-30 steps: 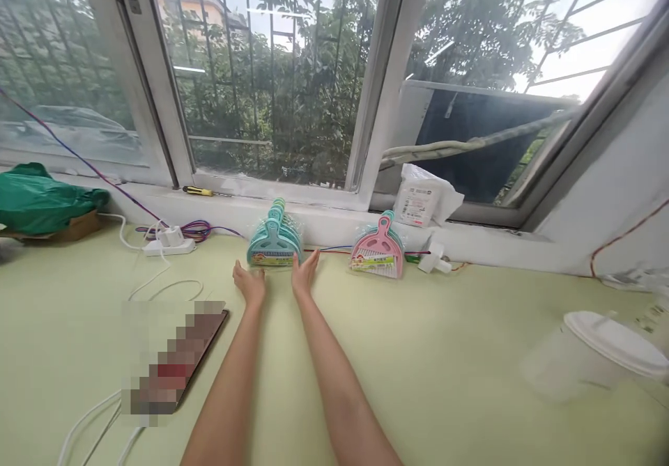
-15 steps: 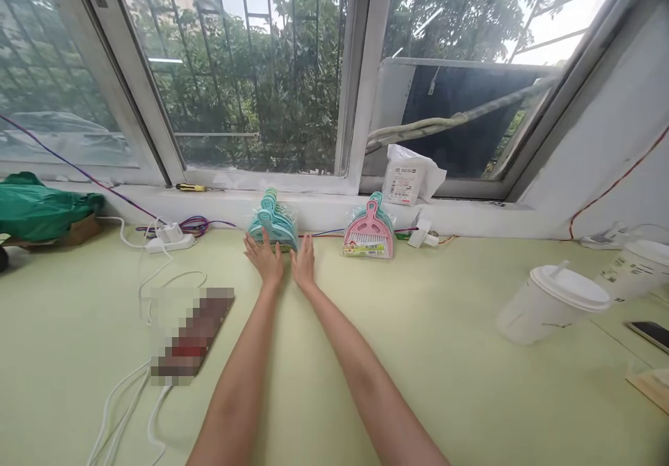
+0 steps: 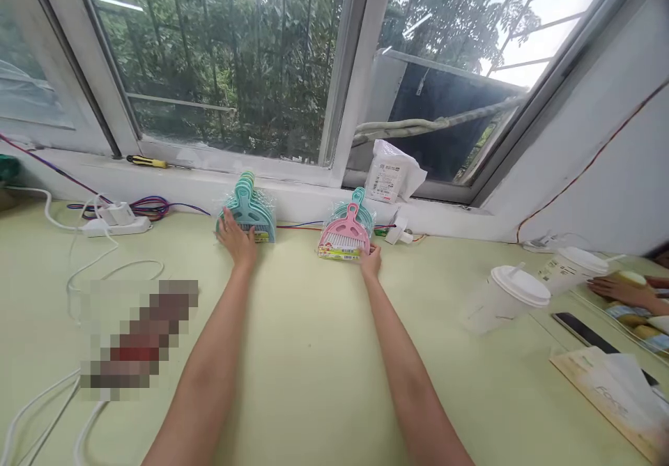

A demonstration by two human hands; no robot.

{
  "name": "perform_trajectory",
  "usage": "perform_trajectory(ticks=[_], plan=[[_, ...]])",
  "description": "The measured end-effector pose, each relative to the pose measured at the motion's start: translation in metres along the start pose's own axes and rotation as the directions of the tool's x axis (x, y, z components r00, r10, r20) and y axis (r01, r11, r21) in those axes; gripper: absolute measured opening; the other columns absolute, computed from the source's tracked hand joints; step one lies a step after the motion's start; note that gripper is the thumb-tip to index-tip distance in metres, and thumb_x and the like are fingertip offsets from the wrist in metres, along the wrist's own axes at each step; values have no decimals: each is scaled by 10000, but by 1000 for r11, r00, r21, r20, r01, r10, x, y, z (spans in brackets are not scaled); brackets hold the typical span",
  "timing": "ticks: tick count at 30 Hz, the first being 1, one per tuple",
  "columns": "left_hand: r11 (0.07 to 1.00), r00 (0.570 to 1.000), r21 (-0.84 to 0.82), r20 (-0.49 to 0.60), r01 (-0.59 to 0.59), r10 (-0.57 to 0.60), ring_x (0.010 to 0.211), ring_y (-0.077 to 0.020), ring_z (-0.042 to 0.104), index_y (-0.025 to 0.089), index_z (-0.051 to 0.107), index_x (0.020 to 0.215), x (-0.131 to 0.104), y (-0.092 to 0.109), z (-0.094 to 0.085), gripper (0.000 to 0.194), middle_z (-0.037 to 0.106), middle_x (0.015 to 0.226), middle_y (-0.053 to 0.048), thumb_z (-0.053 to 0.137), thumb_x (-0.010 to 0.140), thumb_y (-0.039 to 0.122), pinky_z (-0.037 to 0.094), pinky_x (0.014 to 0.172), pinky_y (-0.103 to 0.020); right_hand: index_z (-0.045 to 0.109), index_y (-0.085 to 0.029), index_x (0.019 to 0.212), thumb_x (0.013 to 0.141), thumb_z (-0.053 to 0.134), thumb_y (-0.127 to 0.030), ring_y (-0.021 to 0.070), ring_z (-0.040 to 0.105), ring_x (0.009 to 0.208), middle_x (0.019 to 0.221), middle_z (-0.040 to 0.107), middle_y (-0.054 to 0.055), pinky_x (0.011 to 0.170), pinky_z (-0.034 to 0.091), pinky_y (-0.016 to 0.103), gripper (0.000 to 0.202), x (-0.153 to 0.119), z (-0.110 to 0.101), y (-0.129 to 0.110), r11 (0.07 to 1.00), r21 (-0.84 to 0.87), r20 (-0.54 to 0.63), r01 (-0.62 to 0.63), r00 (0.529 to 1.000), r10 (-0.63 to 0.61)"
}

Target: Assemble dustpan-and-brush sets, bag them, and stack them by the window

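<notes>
A stack of teal dustpan-and-brush sets (image 3: 256, 210) in clear wrap leans on the wall below the window, handles up. My left hand (image 3: 239, 243) rests against its lower left front, fingers spread and thumb apart. To the right, a pink dustpan-and-brush set (image 3: 345, 233) with a printed label stands in front of teal ones. My right hand (image 3: 371, 262) is at the lower right corner of this set, thumb in front and fingers closed round the edge. The fingertips behind it are partly hidden.
A white power strip (image 3: 118, 226) with cables lies left, near a blurred-out object (image 3: 141, 337). A screwdriver (image 3: 151, 162) and a white package (image 3: 389, 177) are on the sill. Lidded cups (image 3: 509, 299), a phone (image 3: 585, 332), a tissue pack (image 3: 609, 389) and another person's hand (image 3: 621, 290) are right.
My right hand has moved right, from beside the teal stack to the pink set's corner. My left hand stays at the teal stack. The view has turned toward the right.
</notes>
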State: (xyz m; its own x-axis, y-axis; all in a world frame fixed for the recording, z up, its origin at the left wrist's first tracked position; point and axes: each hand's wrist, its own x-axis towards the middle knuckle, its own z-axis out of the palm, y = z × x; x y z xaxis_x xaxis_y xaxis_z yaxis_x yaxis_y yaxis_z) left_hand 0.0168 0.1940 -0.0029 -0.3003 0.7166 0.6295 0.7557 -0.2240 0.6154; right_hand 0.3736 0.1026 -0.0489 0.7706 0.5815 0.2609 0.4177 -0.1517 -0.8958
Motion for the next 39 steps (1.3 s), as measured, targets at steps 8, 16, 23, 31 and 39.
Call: perform_trajectory(ticks=[8, 16, 23, 31, 39], plan=[[994, 997, 87, 34, -69, 66, 1424, -338, 111, 217, 262, 1476, 3, 7, -11, 651, 165, 1558, -123, 490, 875, 314, 23, 1109, -617, 626, -199, 960, 744, 595, -434, 229, 619, 840, 931, 691, 67, 705, 417, 281, 320, 4, 3, 3, 987, -159, 113, 1, 993, 17], [990, 991, 77, 69, -117, 112, 1410, -304, 169, 266, 328, 1452, 4, -7, -27, 573, 284, 1524, -83, 449, 894, 310, 31, 1131, -578, 604, -204, 1034, 765, 565, -432, 225, 610, 851, 966, 680, 62, 725, 416, 286, 355, 9, 6, 9, 985, -174, 116, -1, 993, 22], [990, 991, 61, 61, -127, 123, 1397, -316, 190, 250, 363, 1436, 12, -12, -21, 553, 303, 1513, -93, 445, 896, 329, 81, 1126, -562, 602, -203, 1041, 757, 558, -410, 216, 606, 850, 956, 676, 51, 735, 419, 281, 354, 11, 7, 10, 989, -147, 110, -12, 994, 29], [991, 994, 84, -24, -107, 110, 1351, -349, 254, 125, 287, 1431, 5, -14, -12, 717, 265, 1470, -228, 553, 840, 431, 227, 1082, -518, 599, -196, 1052, 767, 536, -384, 216, 605, 851, 975, 677, 60, 742, 421, 286, 347, 10, 7, 7, 994, -107, 112, -36, 992, 48], [981, 999, 195, 29, 17, -23, 1091, -340, 487, 142, 527, 1091, 9, -21, 6, 363, 491, 1140, -177, 576, 825, 384, 428, 880, -472, 594, -199, 1071, 755, 536, -392, 219, 614, 844, 980, 679, 58, 728, 434, 292, 374, 11, 9, 10, 993, -107, 132, -48, 989, 62]])
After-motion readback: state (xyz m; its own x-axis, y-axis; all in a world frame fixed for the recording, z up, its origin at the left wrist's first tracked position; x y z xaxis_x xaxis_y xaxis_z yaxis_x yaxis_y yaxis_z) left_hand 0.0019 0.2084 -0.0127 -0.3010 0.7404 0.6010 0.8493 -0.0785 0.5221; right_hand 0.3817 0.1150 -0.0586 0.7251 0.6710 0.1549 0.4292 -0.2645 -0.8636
